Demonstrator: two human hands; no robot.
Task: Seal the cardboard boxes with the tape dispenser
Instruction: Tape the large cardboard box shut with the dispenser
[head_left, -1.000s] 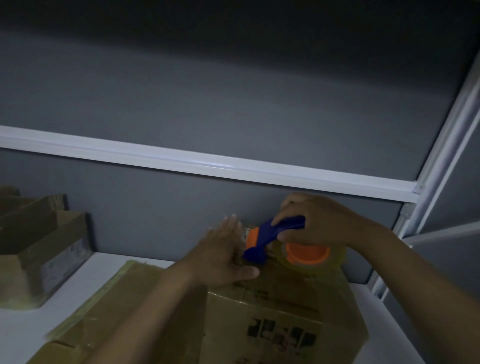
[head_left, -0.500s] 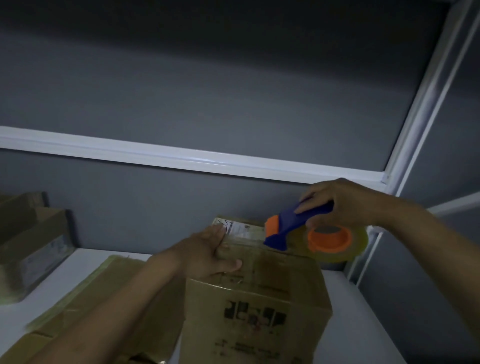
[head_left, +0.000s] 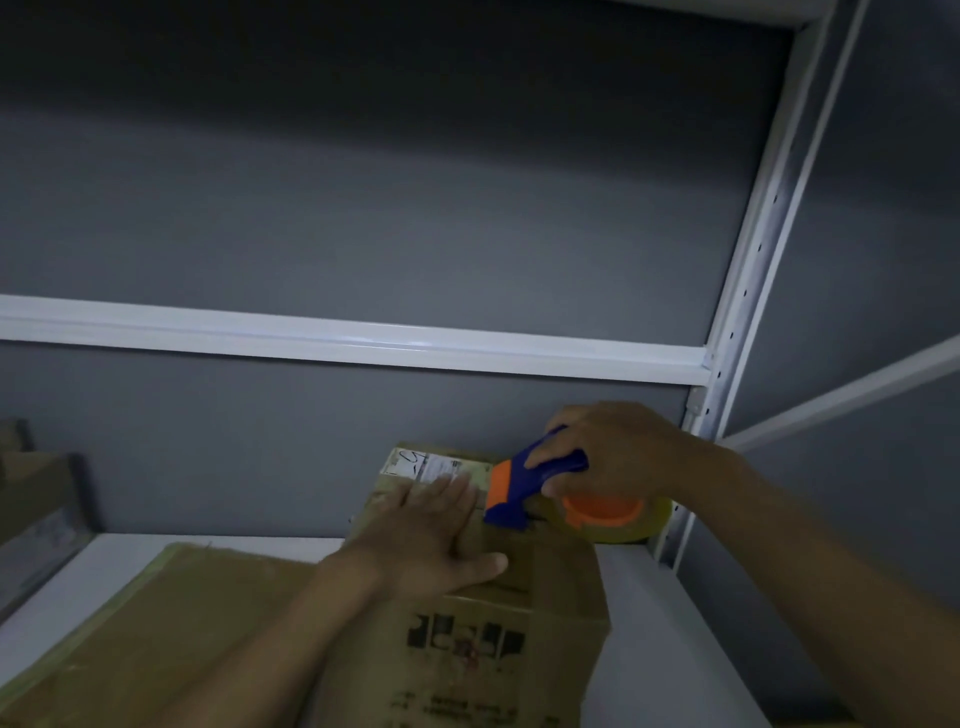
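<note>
tape dispenser (head_left: 524, 488) in right hand (head_left: 613, 447), beside left hand (head_left: 431, 540)

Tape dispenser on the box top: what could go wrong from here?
1. The left hand lies flat on the cardboard box, right beside the front end of the tape dispenser. Its fingers could get nicked or taped over.
2. The light is dim, so the strip guided by the right hand may wander off the seam.
3. The white label at the far edge may get covered.
</note>
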